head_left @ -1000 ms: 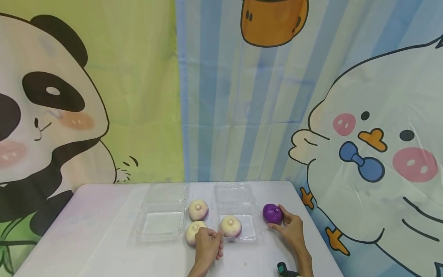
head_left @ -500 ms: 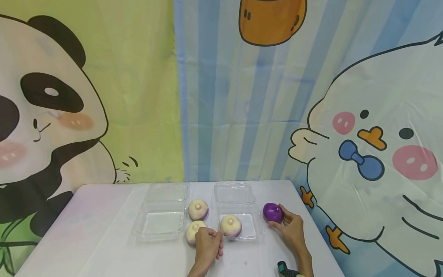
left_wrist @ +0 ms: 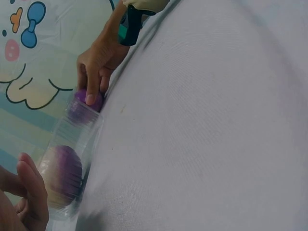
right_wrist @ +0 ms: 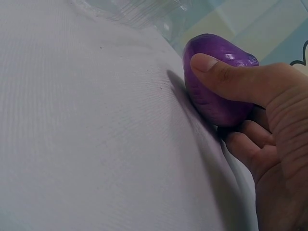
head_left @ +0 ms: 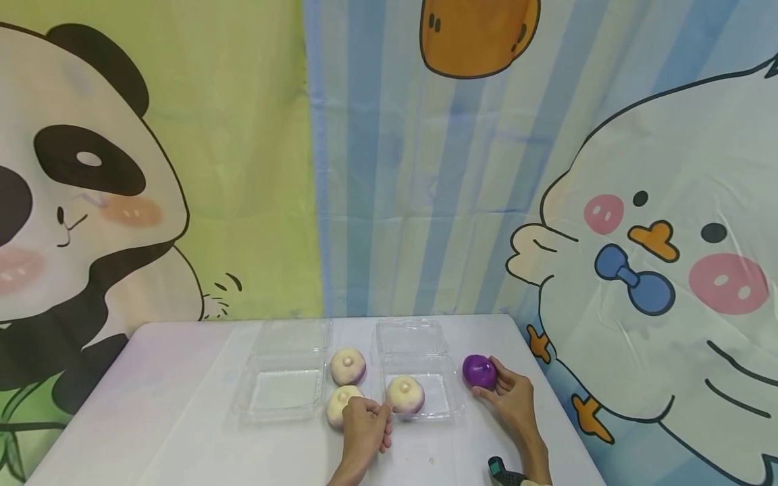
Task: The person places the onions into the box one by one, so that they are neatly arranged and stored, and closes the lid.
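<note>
My right hand (head_left: 512, 405) grips a smooth purple onion (head_left: 479, 372) at the right of the table, thumb on its near side. In the right wrist view the thumb presses the onion's (right_wrist: 216, 96) glossy skin. My left hand (head_left: 365, 432), fingers loosely bent, rests in front of a cream-and-purple turnip (head_left: 340, 403), partly hiding it; whether it touches the turnip I cannot tell. Another turnip (head_left: 348, 366) sits just behind that one. A third turnip (head_left: 405, 395) lies in the right clear plastic box (head_left: 446, 401), close to the left fingertips.
A second clear plastic box (head_left: 282, 391) stands open on the left of the white table (head_left: 182, 418), its lid folded back. A printed curtain (head_left: 389, 202) hangs directly behind the table's far edge. A dark device (head_left: 504, 472) is strapped on the right wrist.
The purple onion has turned slightly in the right hand, its pointed tip no longer facing the head camera. The left hand and the turnips have stayed put.
</note>
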Demonstrator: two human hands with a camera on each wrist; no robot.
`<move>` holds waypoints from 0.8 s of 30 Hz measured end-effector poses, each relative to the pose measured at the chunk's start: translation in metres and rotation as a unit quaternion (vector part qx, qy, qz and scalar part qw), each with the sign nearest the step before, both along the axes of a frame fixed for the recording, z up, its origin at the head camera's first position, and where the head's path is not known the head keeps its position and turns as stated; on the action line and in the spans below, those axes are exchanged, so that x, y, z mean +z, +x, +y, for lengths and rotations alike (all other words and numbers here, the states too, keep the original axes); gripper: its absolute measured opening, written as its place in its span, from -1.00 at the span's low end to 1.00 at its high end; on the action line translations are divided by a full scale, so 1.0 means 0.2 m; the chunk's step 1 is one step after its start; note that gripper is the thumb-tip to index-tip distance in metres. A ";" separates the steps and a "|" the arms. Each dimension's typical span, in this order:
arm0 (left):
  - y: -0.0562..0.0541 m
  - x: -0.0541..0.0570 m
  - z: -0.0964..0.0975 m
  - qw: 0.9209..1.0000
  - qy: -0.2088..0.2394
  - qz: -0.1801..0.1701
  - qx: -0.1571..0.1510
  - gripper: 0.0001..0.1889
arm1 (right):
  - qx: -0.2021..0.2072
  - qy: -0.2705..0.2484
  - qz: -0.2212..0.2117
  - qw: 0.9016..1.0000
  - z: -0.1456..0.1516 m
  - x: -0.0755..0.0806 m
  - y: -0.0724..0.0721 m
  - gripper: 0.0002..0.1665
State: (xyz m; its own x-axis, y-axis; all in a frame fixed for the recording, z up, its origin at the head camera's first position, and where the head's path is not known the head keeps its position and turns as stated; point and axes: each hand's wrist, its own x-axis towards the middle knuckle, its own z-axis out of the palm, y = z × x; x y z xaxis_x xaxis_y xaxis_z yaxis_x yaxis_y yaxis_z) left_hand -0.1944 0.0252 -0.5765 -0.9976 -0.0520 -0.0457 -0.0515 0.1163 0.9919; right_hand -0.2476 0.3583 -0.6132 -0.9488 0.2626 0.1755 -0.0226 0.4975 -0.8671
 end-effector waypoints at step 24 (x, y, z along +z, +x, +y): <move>-0.01 0.00 0.00 1.000 0.005 -0.001 0.000 -0.76 | 0.019 0.027 0.015 0.999 0.00 0.04 0.02 0.04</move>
State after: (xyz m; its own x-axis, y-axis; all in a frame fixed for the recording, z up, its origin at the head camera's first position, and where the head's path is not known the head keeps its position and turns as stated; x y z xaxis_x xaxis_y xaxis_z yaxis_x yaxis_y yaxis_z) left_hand -0.1957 0.0251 -0.5756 -0.9975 -0.0514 -0.0486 -0.0538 0.1066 0.9928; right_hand -0.2442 0.3575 -0.6049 -0.9521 0.2154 0.2171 -0.0686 0.5415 -0.8379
